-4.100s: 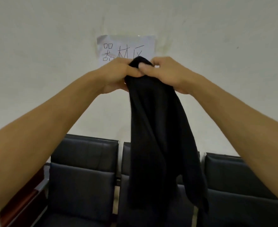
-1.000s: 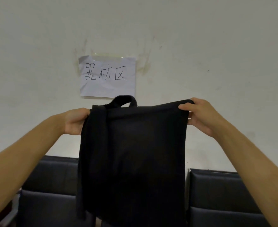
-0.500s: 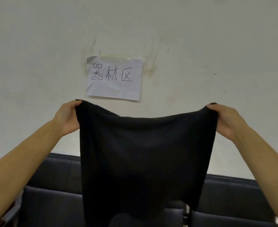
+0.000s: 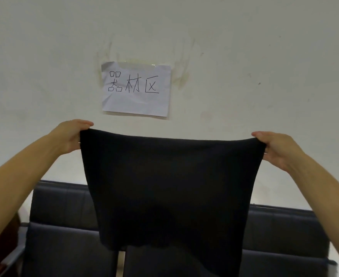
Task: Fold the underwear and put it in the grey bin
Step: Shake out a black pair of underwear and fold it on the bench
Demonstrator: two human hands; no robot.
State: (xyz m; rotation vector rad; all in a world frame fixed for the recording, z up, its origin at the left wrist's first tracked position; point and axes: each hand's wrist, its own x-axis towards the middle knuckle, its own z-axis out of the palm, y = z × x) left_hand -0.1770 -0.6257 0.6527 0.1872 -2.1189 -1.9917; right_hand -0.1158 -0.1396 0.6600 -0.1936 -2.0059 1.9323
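Black underwear [image 4: 170,188] stretched between left hand [image 4: 70,136] and right hand [image 4: 274,148].

Support surface: row of dark padded seats [image 4: 64,226] along the bottom of the frame.

The seats stand side by side against a pale wall [image 4: 244,56], backrests upright. One seat fills the lower left; its backrest top edge sits at mid-left height. A narrow gap at bottom centre separates it from the next seat. Another seat [image 4: 284,236] occupies the lower right. A brown armrest [image 4: 2,246] borders the row at the far lower left. The middle of the row is hidden.
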